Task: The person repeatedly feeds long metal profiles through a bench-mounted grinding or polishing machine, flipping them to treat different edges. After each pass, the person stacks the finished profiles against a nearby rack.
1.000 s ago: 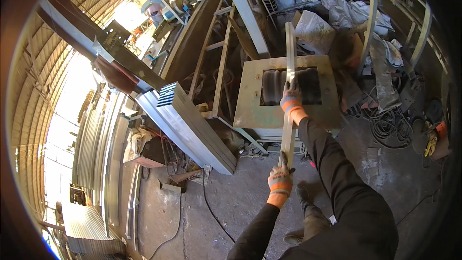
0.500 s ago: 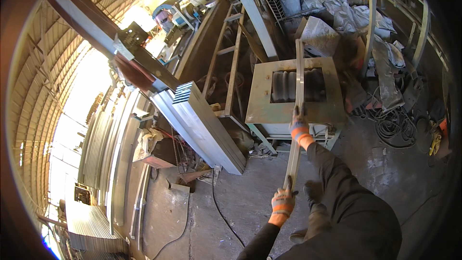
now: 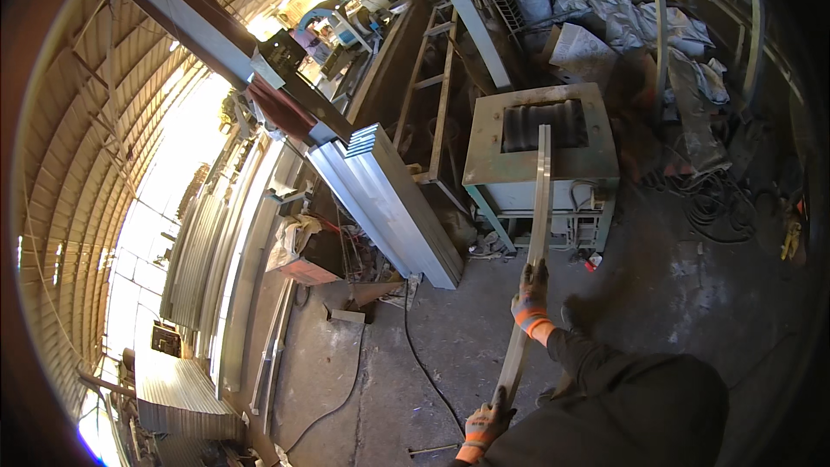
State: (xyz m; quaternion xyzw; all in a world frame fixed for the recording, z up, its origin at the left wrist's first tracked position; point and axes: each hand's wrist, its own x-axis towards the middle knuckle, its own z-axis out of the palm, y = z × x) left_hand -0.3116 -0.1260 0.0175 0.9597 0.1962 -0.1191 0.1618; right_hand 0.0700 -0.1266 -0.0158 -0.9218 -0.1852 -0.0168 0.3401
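A long, narrow metal profile [image 3: 539, 216] runs up and away from me, slightly tilted in the picture. My left hand [image 3: 487, 424], in a grey and orange work glove, is closed around its near end. Farther along, my right hand [image 3: 530, 296] grips the same profile, gloved alike. The far end of the profile overlaps the front of a greenish-grey machine [image 3: 596, 134]; whether it touches the machine I cannot tell. Dark ribbed rollers [image 3: 527, 127] show through the opening in the machine's top.
Left of the machine stands a stack of shiny metal profiles [image 3: 411, 207], leaning at a slant. A black cable [image 3: 415, 342] crosses the concrete floor [image 3: 385, 389]. Corrugated sheets [image 3: 186, 389] lie at far left. Coiled cables [image 3: 722, 212] and silvery sheeting [image 3: 627, 17] are at right.
Both hands have drawn the profile back toward me. Its far end, which lay across the machine's top opening, now reaches only the opening's near side. My view has shifted too.
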